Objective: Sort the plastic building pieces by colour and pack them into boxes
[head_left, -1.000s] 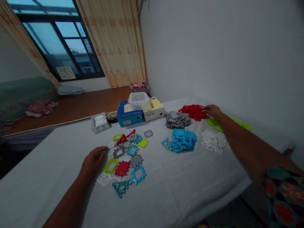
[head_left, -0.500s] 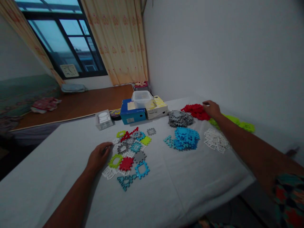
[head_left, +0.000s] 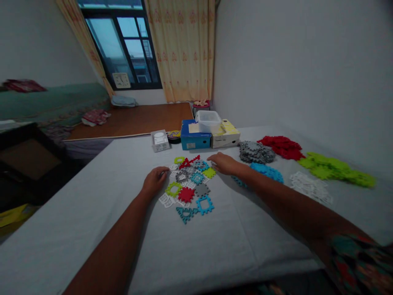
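left hand [head_left: 155,180] touches the mixed pile [head_left: 190,186] on the sheet [head_left: 92,205], fingers bent, can't tell if holding | right hand [head_left: 223,163] lies flat and loose on its far side | grey pile [head_left: 256,151], red pile [head_left: 281,146], blue pile [head_left: 267,172], green pile [head_left: 334,171], white pile [head_left: 310,186] look sorted | mixed ones left

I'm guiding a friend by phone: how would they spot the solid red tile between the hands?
On the white table, find the scatter of toothed tiles between the left hand and right hand. The solid red tile lies toward its near edge, right of a lime ring tile. The only other red piece is an open triangle.
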The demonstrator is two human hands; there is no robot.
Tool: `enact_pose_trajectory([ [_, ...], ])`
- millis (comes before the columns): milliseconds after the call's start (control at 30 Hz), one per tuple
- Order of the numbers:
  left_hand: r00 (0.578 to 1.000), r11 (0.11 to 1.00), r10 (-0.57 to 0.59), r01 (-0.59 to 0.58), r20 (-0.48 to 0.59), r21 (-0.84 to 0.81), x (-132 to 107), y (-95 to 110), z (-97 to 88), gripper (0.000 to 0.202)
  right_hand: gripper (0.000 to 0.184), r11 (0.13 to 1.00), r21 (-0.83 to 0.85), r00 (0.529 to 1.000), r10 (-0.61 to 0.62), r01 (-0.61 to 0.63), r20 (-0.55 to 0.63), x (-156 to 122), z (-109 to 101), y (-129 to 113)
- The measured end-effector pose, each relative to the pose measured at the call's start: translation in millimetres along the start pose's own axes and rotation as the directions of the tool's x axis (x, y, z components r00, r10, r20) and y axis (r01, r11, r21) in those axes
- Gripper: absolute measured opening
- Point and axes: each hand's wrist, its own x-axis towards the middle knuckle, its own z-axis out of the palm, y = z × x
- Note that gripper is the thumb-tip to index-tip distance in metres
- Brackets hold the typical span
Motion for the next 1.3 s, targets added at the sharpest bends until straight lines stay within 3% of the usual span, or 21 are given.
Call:
enact_pose_trajectory([
  [67,1.000,1.000,-0.009,0.009,0.001,-0.019,0.0,0.3,-0.5,0.035,0.052,0.988,-0.070,0.988,0.143,-0.139,0.062,12.6,8.3,2.3],
  [133,1.000,1.000,-0.003,0.003,0.006,-0.027,0.2,0.4,-0.4,0.034,0.055,0.975,-0.092,0.972,0.211,-0.202,0.105,18.6,12.6,7.7],
  [367,1.000,1.000,-0.003,0.004,0.028,-0.015,1.6,-2.1,2.2,0.037,0.048,0.997,-0.062,0.985,0.063,-0.053,0.162,5.9,13.2,15.9],
  [500,0.999,0.999,-0.008,0.007,0.048,0.032,1.5,-1.5,0.6,0.040,0.050,0.997,-0.064,0.993,0.040,-0.033,0.111,-0.1,15.3,15.9],
  [633,0.999,0.999,-0.007,0.005,0.054,0.047,1.2,0.5,-2.6,0.040,0.057,0.985,-0.026,0.985,0.171,-0.172,-0.017,-8.4,-3.6,30.4],
  [700,0.999,0.999,-0.009,0.007,0.046,0.045,1.1,0.4,-2.8,0.040,0.052,0.949,-0.017,0.941,0.309,-0.314,-0.136,-17.7,-21.7,49.4],
  [800,0.999,0.999,-0.023,0.022,0.038,0.030,1.2,-1.3,-1.3,0.040,0.046,0.819,-0.025,0.793,0.547,-0.573,-0.269,-36.8,-43.5,87.1],
  [867,0.999,0.999,-0.029,0.027,0.039,0.029,1.2,-2.3,-0.1,0.040,0.046,0.730,-0.021,0.707,0.654,-0.683,-0.269,-48.3,-48.2,109.2],
  [933,0.999,0.999,-0.021,0.019,0.048,0.042,1.0,-2.4,0.5,0.040,0.046,0.688,-0.020,0.674,0.704,-0.726,-0.224,-54.2,-47.2,121.2],
  [1000,0.998,0.998,-0.011,0.008,0.056,0.058,0.7,-1.4,0.3,0.041,0.045,0.703,-0.034,0.691,0.688,-0.711,-0.221,-52.9,-45.7,118.7],
  [1100,0.998,0.997,-0.010,0.005,0.066,0.074,0.3,1.3,-0.8,0.040,0.042,0.803,-0.062,0.781,0.555,-0.593,-0.288,-39.8,-45.4,86.1],
  [1167,0.997,0.997,-0.009,0.003,0.072,0.074,0.2,2.7,-1.4,0.039,0.040,0.901,-0.051,0.871,0.401,-0.432,-0.284,-27.5,-41.5,50.2],
  [1233,0.998,0.998,-0.005,0.001,0.067,0.068,0.0,3.2,-1.7,0.038,0.040,0.974,-0.009,0.955,0.220,-0.226,-0.198,-14.8,-29.9,11.9],
  [1300,0.998,0.998,-0.006,0.002,0.056,0.063,-0.4,3.1,-1.4,0.039,0.042,0.998,0.039,0.992,0.060,-0.055,-0.112,-3.0,-11.6,-19.8],
])
